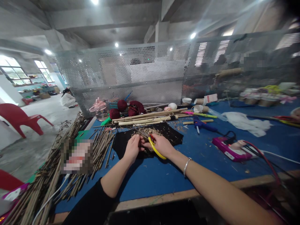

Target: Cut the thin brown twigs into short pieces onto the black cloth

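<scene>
My right hand [161, 145] is closed around a pair of scissors [153, 148] with yellow handles and some red near the grip. Their dark blades point up and left, over my left hand [133, 146]. The fingers of that left hand are pinched together close to the blades; what they hold is too small or hidden to make out. Beneath both hands lies a black cloth [122, 142], strewn with a heap of small pale brown cut pieces [153, 131]. Thin brown sticks [103, 147] lie bundled to the left of the cloth.
Behind the cloth are bamboo sticks [150, 120] and dark red yarn balls [122, 105]. A blue glue gun [204, 125], a purple power strip [231, 150] and white cloth [248, 122] lie to the right. A perforated metal screen [140, 72] backs the blue table [182, 181]. Someone crouches far left.
</scene>
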Demonstrator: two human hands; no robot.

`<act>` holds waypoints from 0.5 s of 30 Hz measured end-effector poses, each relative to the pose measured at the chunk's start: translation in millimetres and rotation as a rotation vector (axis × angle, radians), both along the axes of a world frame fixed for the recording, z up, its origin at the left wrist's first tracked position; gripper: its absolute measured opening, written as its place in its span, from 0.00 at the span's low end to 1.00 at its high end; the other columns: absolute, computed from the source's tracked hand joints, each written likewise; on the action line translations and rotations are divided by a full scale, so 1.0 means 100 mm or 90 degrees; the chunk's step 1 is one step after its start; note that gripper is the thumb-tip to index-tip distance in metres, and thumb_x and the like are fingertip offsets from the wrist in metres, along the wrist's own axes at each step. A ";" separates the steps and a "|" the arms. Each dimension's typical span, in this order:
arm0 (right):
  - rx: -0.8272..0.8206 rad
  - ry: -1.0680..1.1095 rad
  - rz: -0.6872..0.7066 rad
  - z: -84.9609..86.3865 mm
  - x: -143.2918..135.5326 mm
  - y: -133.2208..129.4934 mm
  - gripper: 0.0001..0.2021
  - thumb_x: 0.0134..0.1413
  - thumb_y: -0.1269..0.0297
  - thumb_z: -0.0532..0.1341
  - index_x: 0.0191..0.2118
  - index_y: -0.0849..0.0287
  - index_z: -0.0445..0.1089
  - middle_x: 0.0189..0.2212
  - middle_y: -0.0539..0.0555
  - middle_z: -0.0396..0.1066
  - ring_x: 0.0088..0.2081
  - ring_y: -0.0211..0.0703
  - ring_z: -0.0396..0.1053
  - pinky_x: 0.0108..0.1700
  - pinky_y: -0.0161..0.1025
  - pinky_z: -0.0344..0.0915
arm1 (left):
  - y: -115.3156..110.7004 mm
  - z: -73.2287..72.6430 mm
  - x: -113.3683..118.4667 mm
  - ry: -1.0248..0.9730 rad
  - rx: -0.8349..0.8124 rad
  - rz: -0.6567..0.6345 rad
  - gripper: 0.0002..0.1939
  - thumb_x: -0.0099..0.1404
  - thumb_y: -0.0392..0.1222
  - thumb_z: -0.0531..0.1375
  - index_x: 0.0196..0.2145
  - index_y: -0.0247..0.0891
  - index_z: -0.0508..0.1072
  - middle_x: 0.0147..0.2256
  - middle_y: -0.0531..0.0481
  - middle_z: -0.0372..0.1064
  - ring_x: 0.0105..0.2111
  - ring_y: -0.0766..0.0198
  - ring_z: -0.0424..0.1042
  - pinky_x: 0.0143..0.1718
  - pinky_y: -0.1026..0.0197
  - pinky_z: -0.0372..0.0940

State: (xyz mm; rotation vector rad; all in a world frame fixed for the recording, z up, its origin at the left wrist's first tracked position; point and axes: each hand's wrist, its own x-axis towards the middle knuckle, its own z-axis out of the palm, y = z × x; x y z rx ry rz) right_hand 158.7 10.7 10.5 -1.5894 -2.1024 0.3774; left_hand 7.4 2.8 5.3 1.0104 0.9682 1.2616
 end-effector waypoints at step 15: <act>0.021 -0.032 -0.021 -0.04 -0.05 -0.03 0.26 0.39 0.42 0.60 0.38 0.58 0.60 0.33 0.55 0.69 0.34 0.44 0.67 0.31 0.34 0.54 | 0.03 -0.03 0.00 -0.012 0.027 0.041 0.14 0.47 0.46 0.64 0.27 0.32 0.72 0.24 0.49 0.70 0.24 0.68 0.68 0.25 0.67 0.64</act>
